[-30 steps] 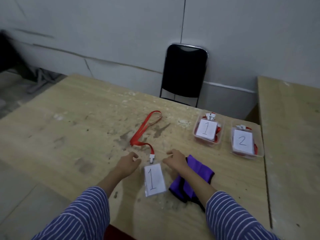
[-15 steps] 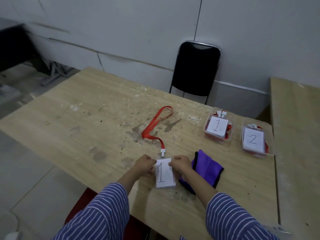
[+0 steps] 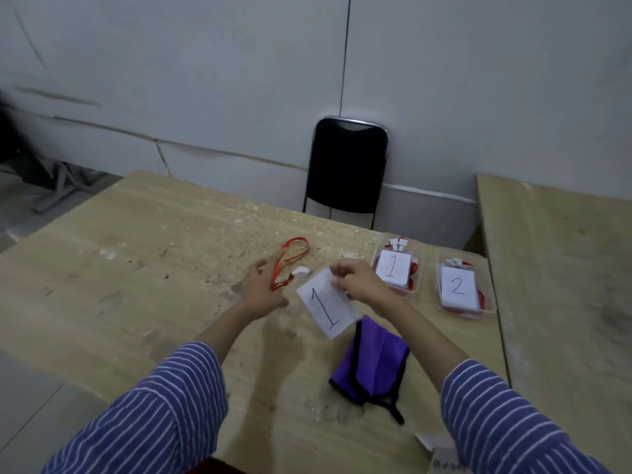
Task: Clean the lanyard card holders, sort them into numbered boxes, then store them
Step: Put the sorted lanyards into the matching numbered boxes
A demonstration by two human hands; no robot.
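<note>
From the head camera, the right hand pinches the top edge of the card holder marked 1, lifted and tilted above the table just beyond the purple cloth. The left hand is spread, fingers straight, against the red lanyard (its loop trails away across the wood). Further right, side by side, are the box labelled 1 and the box labelled 2.

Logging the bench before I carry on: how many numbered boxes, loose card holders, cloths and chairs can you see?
Numbered boxes: 2, box 1 and box 2
Loose card holders: 1, the card holder marked 1, pinched by the right hand
Cloths: 1, the purple cloth
Chairs: 1, the black chair
Total: 5
</note>
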